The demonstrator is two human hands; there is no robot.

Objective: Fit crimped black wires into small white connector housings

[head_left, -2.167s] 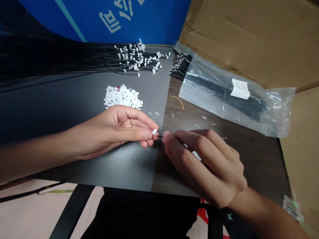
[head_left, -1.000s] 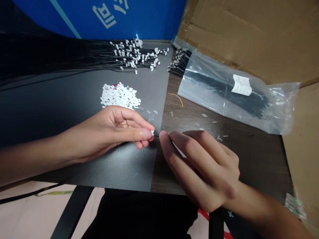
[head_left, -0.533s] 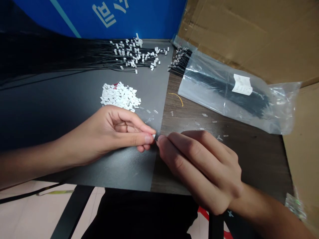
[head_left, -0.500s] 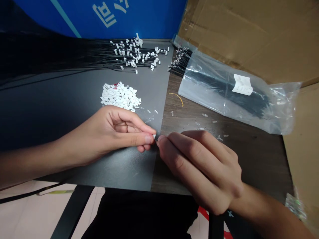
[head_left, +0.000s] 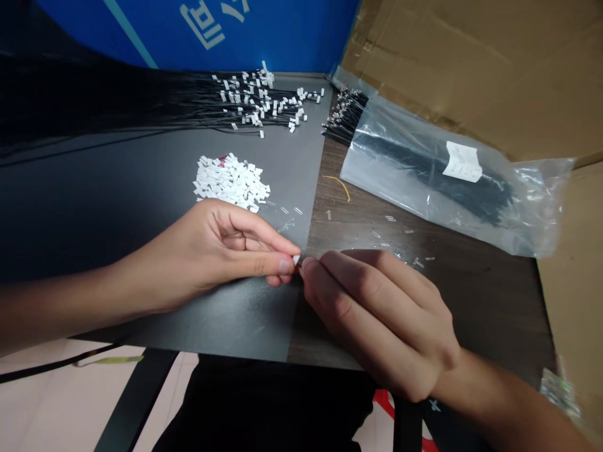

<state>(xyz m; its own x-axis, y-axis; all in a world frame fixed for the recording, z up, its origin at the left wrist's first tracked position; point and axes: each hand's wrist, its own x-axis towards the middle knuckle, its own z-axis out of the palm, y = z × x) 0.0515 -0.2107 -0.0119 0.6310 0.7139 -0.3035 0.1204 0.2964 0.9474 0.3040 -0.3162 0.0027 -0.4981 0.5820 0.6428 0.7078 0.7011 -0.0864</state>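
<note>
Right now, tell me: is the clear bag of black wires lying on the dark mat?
No, the clear bag lies on the wood-grain tabletop, to the right of the dark mat.

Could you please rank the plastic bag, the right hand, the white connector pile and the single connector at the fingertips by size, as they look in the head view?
1. Plastic bag and right hand: they look similar, and the hand's nearness to the camera makes ranking them unsure.
2. White connector pile.
3. Single connector.
</note>
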